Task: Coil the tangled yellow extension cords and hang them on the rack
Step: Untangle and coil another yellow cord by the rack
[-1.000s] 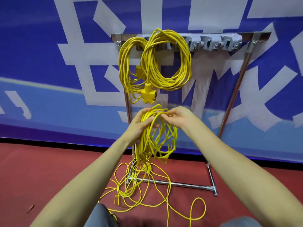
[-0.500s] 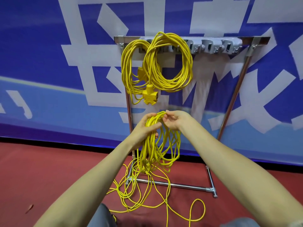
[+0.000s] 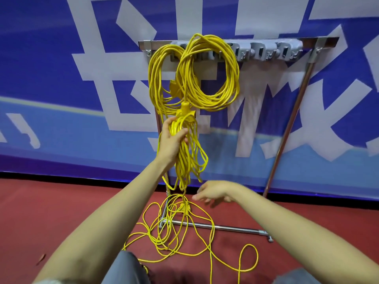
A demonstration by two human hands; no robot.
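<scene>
My left hand point(image 3: 171, 140) grips the top of a bunch of yellow cord loops point(image 3: 189, 160) that hangs in front of the rack's left post. The rest of that cord point(image 3: 180, 232) trails down to a loose tangle on the red floor, with a yellow plug point(image 3: 185, 209) among it. My right hand point(image 3: 213, 193) is low beside the hanging loops with fingers spread, holding nothing. Two coiled yellow cords point(image 3: 207, 78) hang from the grey hooks of the metal rack point(image 3: 324, 41), a yellow socket block point(image 3: 184, 111) dangling below them.
A blue and white banner point(image 3: 61, 99) covers the wall behind the rack. The rack's foot bar point(image 3: 229, 228) lies on the floor across the loose cord. Several grey hooks point(image 3: 287, 51) on the right of the rail carry nothing.
My right hand let go of the loops and dropped down toward the floor. My left hand lifted the bunch higher, up near the hanging socket block.
</scene>
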